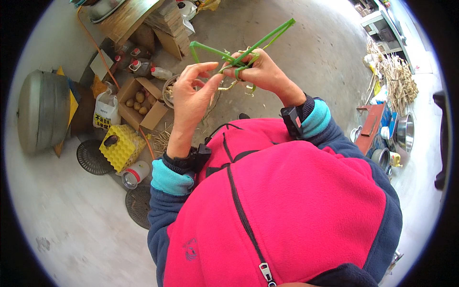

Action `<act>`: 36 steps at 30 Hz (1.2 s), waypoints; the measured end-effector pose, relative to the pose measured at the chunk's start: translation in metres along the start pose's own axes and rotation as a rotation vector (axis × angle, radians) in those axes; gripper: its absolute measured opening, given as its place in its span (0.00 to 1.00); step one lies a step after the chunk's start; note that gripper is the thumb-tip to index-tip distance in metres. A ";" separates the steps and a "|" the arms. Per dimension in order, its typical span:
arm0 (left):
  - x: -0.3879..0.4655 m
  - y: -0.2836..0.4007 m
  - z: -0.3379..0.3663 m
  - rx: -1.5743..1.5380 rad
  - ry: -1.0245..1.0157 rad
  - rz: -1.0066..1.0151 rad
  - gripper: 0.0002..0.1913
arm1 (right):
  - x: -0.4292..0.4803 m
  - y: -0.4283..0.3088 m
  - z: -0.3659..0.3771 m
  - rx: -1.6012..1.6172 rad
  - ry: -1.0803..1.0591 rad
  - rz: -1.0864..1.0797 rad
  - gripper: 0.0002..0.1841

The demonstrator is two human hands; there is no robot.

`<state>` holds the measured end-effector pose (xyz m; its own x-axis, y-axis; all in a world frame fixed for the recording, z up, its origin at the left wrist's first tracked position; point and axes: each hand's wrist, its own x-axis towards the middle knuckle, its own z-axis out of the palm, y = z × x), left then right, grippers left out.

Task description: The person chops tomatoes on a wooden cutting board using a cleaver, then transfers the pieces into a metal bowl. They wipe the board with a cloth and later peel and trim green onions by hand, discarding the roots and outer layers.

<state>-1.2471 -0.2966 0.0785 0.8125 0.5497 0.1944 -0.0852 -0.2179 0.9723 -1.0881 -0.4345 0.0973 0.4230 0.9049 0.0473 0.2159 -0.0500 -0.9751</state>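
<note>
A bent green stalk [263, 41], which looks like a scallion, lies across my right hand [263, 71], whose thumb and fingers pinch a bunch of such green and pale stems. A green strand loops round under the fingers, and thin pale ends hang below. My left hand [197, 86] is just to the left of the bunch, its thumb tip at the end of a stem and its index finger raised. Whether the left thumb and a finger pinch that stem cannot be told. Behind the left hand, a round container [168, 91] with pale bits is partly hidden.
On the floor at left stand a cardboard box of potatoes [156, 114], a stack of yellow egg trays [125, 152], a white plastic bag [106, 109] and capped bottles [141, 67]. A red wooden bench [372, 123], metal bowls [406, 132] and dried stalks [396, 80] are at right.
</note>
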 end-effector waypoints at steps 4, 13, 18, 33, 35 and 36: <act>0.003 0.011 0.007 -0.014 -0.003 -0.039 0.07 | -0.001 0.000 0.001 0.022 -0.031 -0.011 0.07; -0.004 0.006 0.008 -0.051 0.033 -0.118 0.04 | -0.001 -0.007 0.009 0.010 0.172 -0.015 0.08; -0.002 0.004 0.008 -0.382 0.007 -0.220 0.05 | -0.006 -0.009 0.010 0.043 0.147 0.033 0.07; -0.004 -0.024 -0.005 -1.066 -0.037 -0.290 0.05 | -0.004 -0.019 0.005 -0.178 0.318 -0.036 0.11; -0.005 -0.029 -0.011 -1.091 0.018 -0.342 0.05 | -0.003 -0.018 0.004 -0.195 0.365 -0.070 0.11; -0.005 -0.031 -0.015 -1.108 0.020 -0.347 0.04 | -0.002 -0.017 0.004 -0.227 0.395 -0.076 0.12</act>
<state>-1.2570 -0.2801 0.0490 0.8827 0.4562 -0.1128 -0.3258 0.7670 0.5528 -1.0966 -0.4336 0.1131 0.6923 0.6810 0.2386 0.4276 -0.1209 -0.8958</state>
